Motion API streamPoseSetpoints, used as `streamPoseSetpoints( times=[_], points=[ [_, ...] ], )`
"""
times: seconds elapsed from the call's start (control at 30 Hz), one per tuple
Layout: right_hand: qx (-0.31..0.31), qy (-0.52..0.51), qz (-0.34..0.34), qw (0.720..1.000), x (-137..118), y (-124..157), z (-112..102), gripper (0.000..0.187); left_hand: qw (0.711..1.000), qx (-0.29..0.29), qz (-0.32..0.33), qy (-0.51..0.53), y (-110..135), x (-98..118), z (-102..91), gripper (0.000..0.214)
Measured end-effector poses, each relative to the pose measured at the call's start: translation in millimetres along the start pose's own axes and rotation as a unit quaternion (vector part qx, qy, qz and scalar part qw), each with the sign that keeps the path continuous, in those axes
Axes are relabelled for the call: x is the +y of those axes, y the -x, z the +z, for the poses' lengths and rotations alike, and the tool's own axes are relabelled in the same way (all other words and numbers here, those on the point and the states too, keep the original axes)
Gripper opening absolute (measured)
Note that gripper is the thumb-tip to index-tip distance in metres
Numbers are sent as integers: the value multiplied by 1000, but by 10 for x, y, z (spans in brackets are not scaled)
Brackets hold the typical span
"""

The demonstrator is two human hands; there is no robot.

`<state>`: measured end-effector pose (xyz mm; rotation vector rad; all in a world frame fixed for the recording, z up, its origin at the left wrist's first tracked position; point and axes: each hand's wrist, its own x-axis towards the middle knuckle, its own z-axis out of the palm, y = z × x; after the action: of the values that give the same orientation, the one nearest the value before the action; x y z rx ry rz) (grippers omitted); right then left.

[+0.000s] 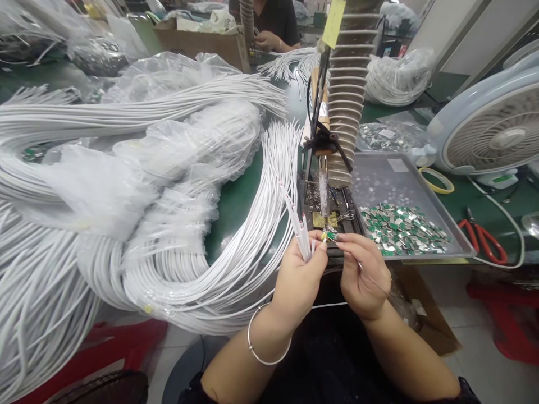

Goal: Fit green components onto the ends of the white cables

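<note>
My left hand (298, 280) is closed round a small bunch of white cable ends (300, 230), thumb and forefinger pinching one cable tip. My right hand (362, 272) is closed on a thin solder wire (370, 278) and touches a small green circuit board (329, 236) held between both hands' fingertips. Just above them stands a soldering iron (323, 191) fixed tip-down on a black stand (332, 219). The white cables trail left into large bundles (177, 264).
A grey tray (400, 179) to the right carries several small green boards (400, 227). Red scissors (484, 238), a tape roll (435, 179) and a white fan (492, 132) lie further right. A ribbed hose (347, 84) rises behind the iron. Another person (273, 22) sits opposite.
</note>
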<state>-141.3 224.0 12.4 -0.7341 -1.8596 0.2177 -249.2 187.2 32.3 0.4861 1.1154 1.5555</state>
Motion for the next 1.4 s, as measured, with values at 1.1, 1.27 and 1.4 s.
streamPoseSetpoints(
  times=[1.1,1.27,1.4],
  points=[
    [16,12,-36,999,1,-108,41,24,999,15,17,-29,-40,86,19,6],
    [17,18,-45,999,-10,-123,43,24,999,15,20,-23,-32,88,26,5],
    [13,11,-40,999,-15,-111,40,24,999,6,22,-26,-35,77,18,3]
  ],
)
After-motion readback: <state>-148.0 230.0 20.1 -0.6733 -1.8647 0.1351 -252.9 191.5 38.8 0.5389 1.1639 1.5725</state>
